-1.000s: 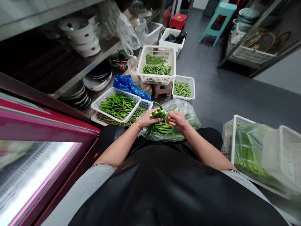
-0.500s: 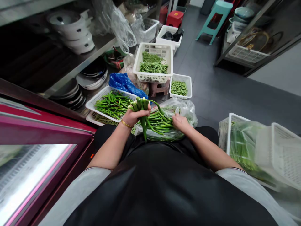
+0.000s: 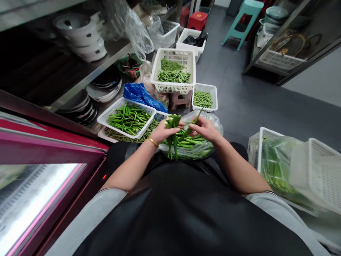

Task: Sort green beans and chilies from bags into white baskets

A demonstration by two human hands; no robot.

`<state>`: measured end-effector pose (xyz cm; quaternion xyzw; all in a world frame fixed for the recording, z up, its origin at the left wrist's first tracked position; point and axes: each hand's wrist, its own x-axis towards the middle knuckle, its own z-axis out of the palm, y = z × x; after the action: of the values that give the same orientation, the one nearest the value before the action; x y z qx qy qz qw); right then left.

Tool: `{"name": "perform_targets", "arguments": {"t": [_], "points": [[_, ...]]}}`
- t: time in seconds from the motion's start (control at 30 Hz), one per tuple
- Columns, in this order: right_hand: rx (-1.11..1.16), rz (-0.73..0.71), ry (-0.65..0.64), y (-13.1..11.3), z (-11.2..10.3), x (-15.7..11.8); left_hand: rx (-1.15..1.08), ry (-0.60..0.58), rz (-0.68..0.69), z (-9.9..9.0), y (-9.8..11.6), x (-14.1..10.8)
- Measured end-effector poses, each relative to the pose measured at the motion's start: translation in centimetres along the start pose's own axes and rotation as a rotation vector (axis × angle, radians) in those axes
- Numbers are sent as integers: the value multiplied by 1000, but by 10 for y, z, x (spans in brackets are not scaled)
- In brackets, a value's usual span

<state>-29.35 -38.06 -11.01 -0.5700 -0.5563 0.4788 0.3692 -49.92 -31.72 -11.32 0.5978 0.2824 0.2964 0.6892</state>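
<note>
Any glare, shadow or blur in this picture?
In the head view, white glare fills the pink-framed glass panel at lower left; in the head view too, near-black shadow lies left of the stacked white bowls; also in that view, the white plastic basket at far right looks stretched and soft, while the bare left hand is clearer.

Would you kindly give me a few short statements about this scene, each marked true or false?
1. The left hand holds a bunch of long green vegetables. True.
2. The right hand is empty. False: it holds a single long green vegetable.
3. The gold-coloured bracelet is on the right wrist. False: it is on the left.
4. A turquoise stool stands on the floor. True.
</note>
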Motion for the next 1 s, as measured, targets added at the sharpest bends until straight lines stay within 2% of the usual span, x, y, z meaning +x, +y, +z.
{"name": "perform_targets", "arguments": {"t": [0.1, 0.2, 0.27, 0.37, 0.43, 0.47, 0.53, 0.6, 0.63, 0.77, 0.87, 1.0], "points": [[154, -54, 32, -3, 20, 8, 127, 14, 10, 11, -12, 8], [71, -27, 2, -6, 29, 8, 209, -31, -32, 8, -11, 8], [-147, -53, 49, -8, 29, 4, 216, -80, -87, 3, -9, 6], [-641, -100, 245, -8, 24, -2, 231, -107, -152, -2, -9, 4], [-909, -18, 294, -3, 20, -3, 254, -103, -141, -5, -10, 3], [-1006, 65, 238, 2, 19, -2, 249, -101, -124, -7, -11, 3], [-1143, 219, 12, 15, 21, 2, 196, -90, -92, -10, -9, 2], [-1220, 266, -205, 29, 28, 8, 148, -45, -72, -14, -6, 2], [-1241, 250, -264, 35, 33, 11, 144, -8, -61, -15, -3, 2], [-1269, 186, -284, 38, 41, 24, 159, 80, -25, -17, 4, 1], [-1274, 166, -237, 22, 21, 26, 109, 78, -46, -18, 2, 0], [-1170, 125, -80, -6, -12, 13, 54, 16, -98, -12, -9, 4]]}}
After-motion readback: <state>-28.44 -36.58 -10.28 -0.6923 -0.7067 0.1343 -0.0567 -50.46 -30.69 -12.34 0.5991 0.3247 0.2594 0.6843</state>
